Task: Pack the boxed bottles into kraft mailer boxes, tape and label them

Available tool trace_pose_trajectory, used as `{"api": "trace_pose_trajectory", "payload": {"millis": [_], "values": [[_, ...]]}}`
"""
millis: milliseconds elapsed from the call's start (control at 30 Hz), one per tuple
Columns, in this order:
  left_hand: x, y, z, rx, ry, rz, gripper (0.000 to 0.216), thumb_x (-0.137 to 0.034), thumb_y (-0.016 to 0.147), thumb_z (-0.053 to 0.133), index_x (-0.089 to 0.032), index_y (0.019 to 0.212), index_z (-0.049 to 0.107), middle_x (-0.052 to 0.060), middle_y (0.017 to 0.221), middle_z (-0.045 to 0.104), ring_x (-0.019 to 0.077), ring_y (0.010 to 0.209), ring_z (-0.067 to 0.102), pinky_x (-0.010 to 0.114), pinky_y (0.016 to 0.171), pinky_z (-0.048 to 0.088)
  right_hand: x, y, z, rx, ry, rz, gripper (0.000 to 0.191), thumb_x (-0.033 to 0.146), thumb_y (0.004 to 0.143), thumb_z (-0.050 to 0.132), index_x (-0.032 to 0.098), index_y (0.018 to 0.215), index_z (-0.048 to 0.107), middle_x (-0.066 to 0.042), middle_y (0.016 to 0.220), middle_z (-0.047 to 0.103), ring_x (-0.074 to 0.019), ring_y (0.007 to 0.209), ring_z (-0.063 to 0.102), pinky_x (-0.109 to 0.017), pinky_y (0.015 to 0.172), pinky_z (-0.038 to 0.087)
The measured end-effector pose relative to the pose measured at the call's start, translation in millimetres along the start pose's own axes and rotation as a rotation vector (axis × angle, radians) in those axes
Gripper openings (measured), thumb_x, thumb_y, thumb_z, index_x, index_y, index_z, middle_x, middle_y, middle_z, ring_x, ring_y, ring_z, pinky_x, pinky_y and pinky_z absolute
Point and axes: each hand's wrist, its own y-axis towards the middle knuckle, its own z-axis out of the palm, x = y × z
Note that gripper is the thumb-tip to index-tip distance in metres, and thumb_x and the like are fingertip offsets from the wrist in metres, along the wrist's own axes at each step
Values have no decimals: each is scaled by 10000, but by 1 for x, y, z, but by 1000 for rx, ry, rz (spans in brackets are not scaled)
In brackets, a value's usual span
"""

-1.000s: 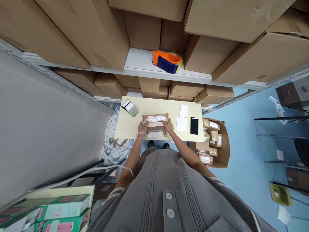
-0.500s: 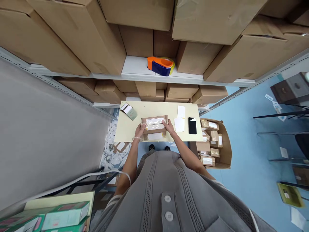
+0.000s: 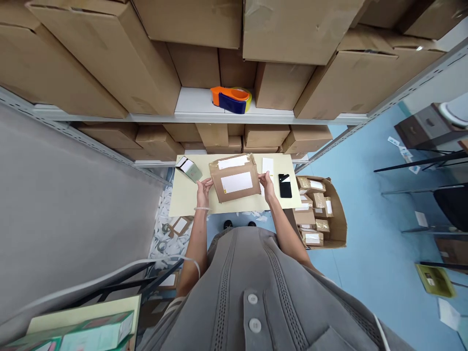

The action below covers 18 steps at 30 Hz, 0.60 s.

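A taped brown cardboard box (image 3: pixel 236 181) is over the cream table, slightly tilted, with one white label on its broad face and another on its narrower far side. My left hand (image 3: pixel 204 192) meets its left edge with the fingertips, a band round the wrist. At the right edge, the fingers of my right hand (image 3: pixel 267 185) close on the cardboard, so the box sits between both hands. White paper slips (image 3: pixel 267 165) lie partly behind my right hand. To the left rests a small pale green carton (image 3: pixel 190 168). A black phone (image 3: pixel 285 186) lies at the right.
Shelves of cardboard boxes (image 3: pixel 281 87) rise beyond the table (image 3: pixel 183 202); an orange and blue tape dispenser (image 3: pixel 232 100) lies on one. On the right stands a large open carton (image 3: pixel 338 219) of labelled parcels. A white cable (image 3: pixel 120 270) crosses at left above green boxes (image 3: pixel 98 331).
The box has turned so that its broad labelled face shows, where narrower sides showed before. My hands have moved farther apart, to its left and right edges. The view has shifted slightly.
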Motion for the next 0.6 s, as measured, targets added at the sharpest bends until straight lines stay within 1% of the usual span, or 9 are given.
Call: {"api": "trace_pose_trajectory", "payload": {"millis": [100,200,267,467,533,600], "values": [[-1,-1,1,-28,0,28,659,-710,907,285,-163,966,648,93,907,671,206,1048,665,378,1053,450,4,-3,-3,-2,-7,6,641,836,807,281,237,815,508,-61,1032,684,-240,1080,628,-367,908,498],[-2,-3,0,-39,-20,16,622,-694,915,306,-176,973,644,58,834,631,192,963,679,381,1022,474,7,-5,-7,-21,-104,24,678,838,813,221,237,877,528,-66,1119,661,-231,1095,623,-335,862,508],[-2,-4,-1,-43,-42,16,590,-676,923,327,-184,954,651,46,805,612,175,900,674,369,998,490,7,-7,-9,-38,-138,18,680,832,816,218,237,897,537,-65,1132,649,-225,1094,618,-326,861,504],[2,-5,-5,-66,-36,26,592,-675,915,355,-166,907,659,46,770,594,128,742,625,310,888,526,-1,-12,-13,-25,14,-3,558,786,785,404,241,843,510,-39,1030,627,-200,980,635,-331,873,504],[3,-5,-7,-59,21,11,576,-675,905,377,-166,902,648,46,788,604,127,748,622,305,865,522,-2,-14,-13,-16,12,-4,523,759,784,435,242,824,499,-28,996,620,-189,945,640,-329,871,505],[4,-6,-9,-54,106,8,538,-668,882,432,-172,912,638,50,841,624,138,805,630,299,857,511,-2,-16,-13,-7,-4,-12,509,749,780,449,243,807,493,-22,973,620,-186,938,639,-326,877,503]]}}
